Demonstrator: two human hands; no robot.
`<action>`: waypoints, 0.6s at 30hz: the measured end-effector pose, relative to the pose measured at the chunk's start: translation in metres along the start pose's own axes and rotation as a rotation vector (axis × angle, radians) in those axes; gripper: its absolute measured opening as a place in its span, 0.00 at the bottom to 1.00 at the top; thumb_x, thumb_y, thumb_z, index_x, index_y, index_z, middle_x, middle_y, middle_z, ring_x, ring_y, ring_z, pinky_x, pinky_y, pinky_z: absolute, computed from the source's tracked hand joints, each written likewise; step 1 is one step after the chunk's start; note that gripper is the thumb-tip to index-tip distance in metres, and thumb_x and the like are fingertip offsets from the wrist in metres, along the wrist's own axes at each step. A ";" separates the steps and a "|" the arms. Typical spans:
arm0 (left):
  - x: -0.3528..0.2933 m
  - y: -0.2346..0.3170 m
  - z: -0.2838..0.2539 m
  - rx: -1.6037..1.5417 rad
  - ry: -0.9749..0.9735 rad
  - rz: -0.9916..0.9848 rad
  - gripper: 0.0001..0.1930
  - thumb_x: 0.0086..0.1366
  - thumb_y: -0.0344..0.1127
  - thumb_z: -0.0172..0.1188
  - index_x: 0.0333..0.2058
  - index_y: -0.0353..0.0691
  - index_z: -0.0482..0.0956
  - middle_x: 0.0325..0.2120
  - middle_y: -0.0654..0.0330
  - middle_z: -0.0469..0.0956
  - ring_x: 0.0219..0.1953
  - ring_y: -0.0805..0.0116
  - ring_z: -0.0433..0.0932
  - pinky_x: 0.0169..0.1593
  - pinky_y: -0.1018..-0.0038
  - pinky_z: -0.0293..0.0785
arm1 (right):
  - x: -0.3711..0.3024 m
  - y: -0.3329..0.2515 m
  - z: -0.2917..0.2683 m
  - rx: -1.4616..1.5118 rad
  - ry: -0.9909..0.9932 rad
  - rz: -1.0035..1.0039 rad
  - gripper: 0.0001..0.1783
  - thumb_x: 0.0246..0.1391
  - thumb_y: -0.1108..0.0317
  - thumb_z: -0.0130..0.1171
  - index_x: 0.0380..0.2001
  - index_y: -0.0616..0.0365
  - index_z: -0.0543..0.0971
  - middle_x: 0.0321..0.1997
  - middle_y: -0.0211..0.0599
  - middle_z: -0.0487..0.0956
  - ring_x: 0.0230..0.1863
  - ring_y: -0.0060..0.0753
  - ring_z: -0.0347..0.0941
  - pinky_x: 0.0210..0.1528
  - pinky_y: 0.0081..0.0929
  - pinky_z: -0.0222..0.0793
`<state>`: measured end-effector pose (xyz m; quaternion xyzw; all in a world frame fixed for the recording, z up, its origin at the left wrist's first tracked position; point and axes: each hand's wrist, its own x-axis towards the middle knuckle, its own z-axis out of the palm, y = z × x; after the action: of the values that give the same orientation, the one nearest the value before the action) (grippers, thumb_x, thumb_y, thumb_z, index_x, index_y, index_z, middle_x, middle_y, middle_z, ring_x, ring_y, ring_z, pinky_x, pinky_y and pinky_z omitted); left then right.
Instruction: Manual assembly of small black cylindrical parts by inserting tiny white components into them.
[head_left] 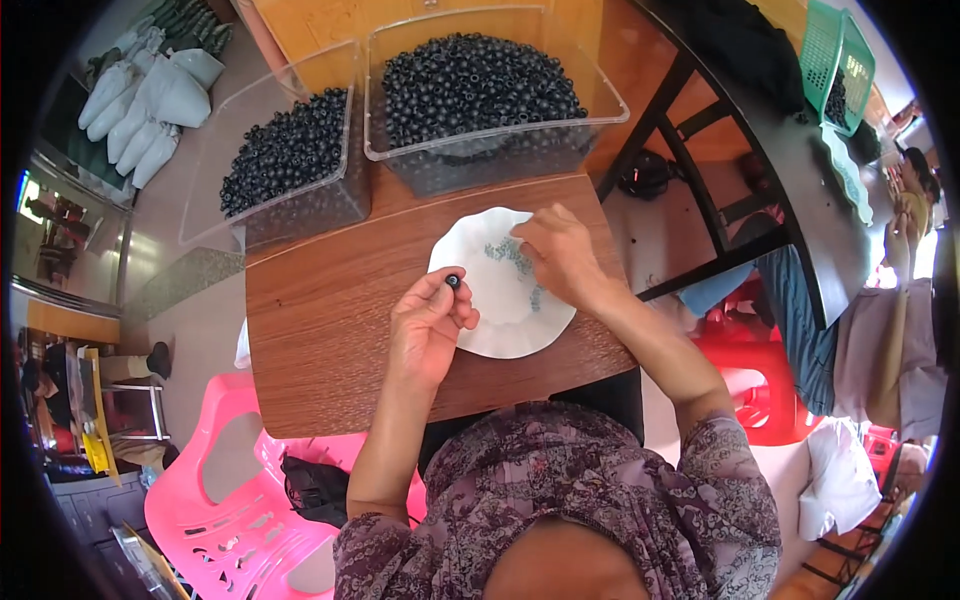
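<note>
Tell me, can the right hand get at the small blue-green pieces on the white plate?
Likely yes: the right hand is over the scalloped white plate, right beside the small blue-green pieces, and nothing visible stands between them.

The left part of the counter (pixel 325 335) offers an open path; the large tub (pixel 485 168) and smaller tub (pixel 312 222) bar the far side, the right hand (pixel 562 250) the plate's (pixel 495 330) right.

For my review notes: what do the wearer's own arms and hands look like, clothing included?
The left hand and right hand are ungloved, with bare forearms and no wristwear showing. Short, loose sleeves carry a mottled mauve and dark-grey pattern.
</note>
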<state>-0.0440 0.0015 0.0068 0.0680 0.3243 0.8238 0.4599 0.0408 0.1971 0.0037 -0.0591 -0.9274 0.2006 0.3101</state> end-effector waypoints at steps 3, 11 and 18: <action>0.004 -0.001 -0.006 -0.025 0.002 -0.008 0.11 0.60 0.28 0.54 0.41 0.29 0.73 0.28 0.57 0.74 0.26 0.71 0.71 0.32 0.73 0.67 | 0.000 0.001 0.016 -0.066 -0.152 -0.030 0.14 0.33 0.81 0.58 0.29 0.58 0.78 0.27 0.39 0.73 0.33 0.43 0.67 0.34 0.35 0.64; 0.003 0.003 -0.018 -0.084 -0.004 0.043 0.12 0.60 0.29 0.55 0.41 0.30 0.73 0.28 0.58 0.74 0.26 0.71 0.70 0.32 0.73 0.66 | 0.005 -0.005 0.003 0.012 -0.090 0.039 0.11 0.32 0.82 0.59 0.26 0.61 0.78 0.23 0.38 0.73 0.30 0.41 0.69 0.30 0.34 0.65; 0.001 0.005 -0.023 -0.098 -0.033 0.061 0.13 0.60 0.30 0.55 0.41 0.29 0.72 0.27 0.58 0.73 0.26 0.71 0.69 0.31 0.72 0.65 | 0.004 -0.011 0.014 0.064 -0.164 0.052 0.11 0.32 0.82 0.60 0.26 0.60 0.79 0.23 0.37 0.73 0.29 0.40 0.68 0.30 0.34 0.65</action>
<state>-0.0577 -0.0102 -0.0089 0.0690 0.2738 0.8511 0.4425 0.0296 0.1832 -0.0004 -0.0565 -0.9411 0.2420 0.2293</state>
